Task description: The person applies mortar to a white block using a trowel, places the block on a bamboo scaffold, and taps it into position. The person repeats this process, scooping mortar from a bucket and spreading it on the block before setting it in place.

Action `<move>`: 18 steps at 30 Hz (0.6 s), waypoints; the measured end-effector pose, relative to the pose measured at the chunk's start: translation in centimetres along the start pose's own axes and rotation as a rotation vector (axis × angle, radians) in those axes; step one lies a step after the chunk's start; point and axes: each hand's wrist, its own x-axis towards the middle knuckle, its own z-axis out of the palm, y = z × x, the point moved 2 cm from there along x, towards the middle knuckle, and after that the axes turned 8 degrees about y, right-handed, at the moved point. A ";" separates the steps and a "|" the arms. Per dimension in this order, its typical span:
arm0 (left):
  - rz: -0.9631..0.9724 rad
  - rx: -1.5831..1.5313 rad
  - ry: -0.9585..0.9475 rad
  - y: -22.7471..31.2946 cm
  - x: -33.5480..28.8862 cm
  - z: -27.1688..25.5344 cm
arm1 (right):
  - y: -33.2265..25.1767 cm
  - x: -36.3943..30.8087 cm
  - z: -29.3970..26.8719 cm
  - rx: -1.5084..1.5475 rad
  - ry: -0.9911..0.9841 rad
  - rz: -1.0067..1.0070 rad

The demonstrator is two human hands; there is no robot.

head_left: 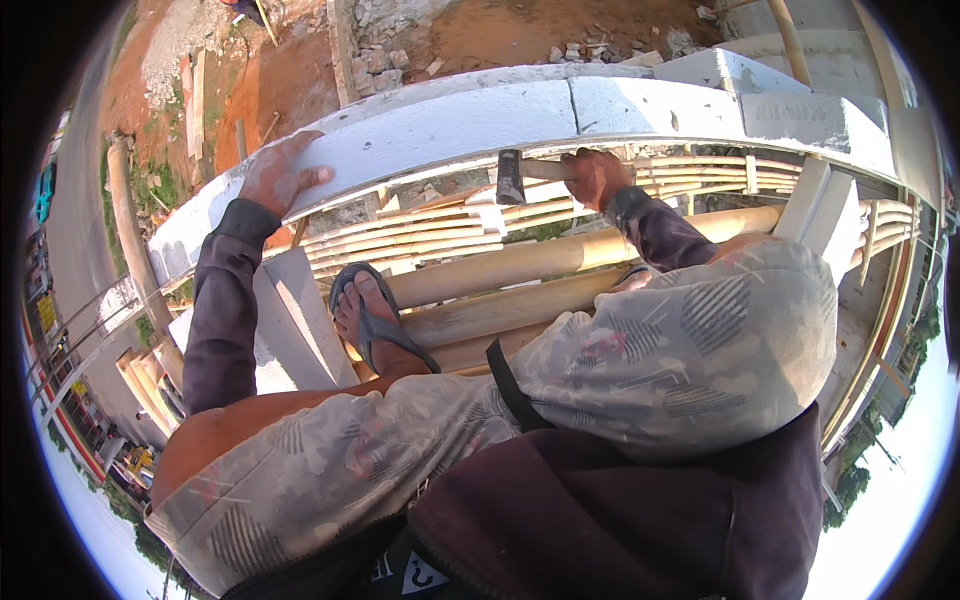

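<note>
where the hammer [511,178] hangs with its dark head close to the near lower edge of the white block [450,128], it is hard to tell from here whether the two touch. the block lies along the top of the wall, and a dark seam [574,105] parts it from the next block [655,108] on the right.

the right hand [597,180] has its fingers closed round the pale handle, well back from the head. the left hand [283,182] lies over the wall's near edge farther left, fingers spread and thumb apart, open and resting on the white surface; how hard it presses, nobody could say.

to my eye the step in hand is steadying the row while the hammer is held ready for a tap. a next move of that kind would call for a short, controlled swing, with the left fingers clear of the head and an eye on the seam.

just below the wall run thin bamboo slats [400,238], then thick poles [530,256], with a sandal [395,322] planted by them. a loose slab [312,305] leans by the left forearm, another [830,215] stands near the right knee. beyond the wall, well below, lie rubble [380,72] and red soil [490,35].
</note>
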 end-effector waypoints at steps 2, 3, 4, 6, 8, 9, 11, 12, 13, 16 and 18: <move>0.020 0.009 0.018 -0.1 0.1 0.0 | -0.2 -0.1 -0.2 0.037 0.024 -0.039; 0.041 0.003 0.044 -0.1 0.1 0.0 | -0.3 -0.2 -0.3 0.028 0.043 -0.028; 0.061 -0.005 0.070 -0.2 0.1 0.0 | -0.3 -0.2 -0.3 0.038 0.046 0.007; 0.065 -0.013 0.066 -0.4 -0.1 0.2 | -0.5 -0.6 -0.3 0.021 0.014 0.096; 0.042 -0.045 0.061 -0.6 -0.2 0.4 | -0.8 -1.2 -0.8 0.064 0.058 0.109; 0.021 -0.073 0.056 -0.6 -0.1 0.5 | -1.0 -1.6 -1.3 0.094 0.064 0.104; 0.008 -0.065 0.059 -0.7 0.0 0.5 | -1.3 -2.2 -2.6 0.116 0.033 0.097; 0.011 -0.032 0.061 -0.6 0.0 0.5 | -1.4 -2.8 -3.6 0.106 -0.001 0.097; 0.009 0.002 0.062 -0.4 -0.1 0.4 | -1.6 -3.3 -4.7 0.129 -0.019 0.102; -0.081 0.091 -0.023 0.4 -0.3 0.1 | -2.0 -4.6 -8.8 0.167 -0.085 0.112; 0.030 0.163 0.080 1.7 -0.8 0.1 | -2.0 -5.2 -12.2 0.206 -0.053 0.110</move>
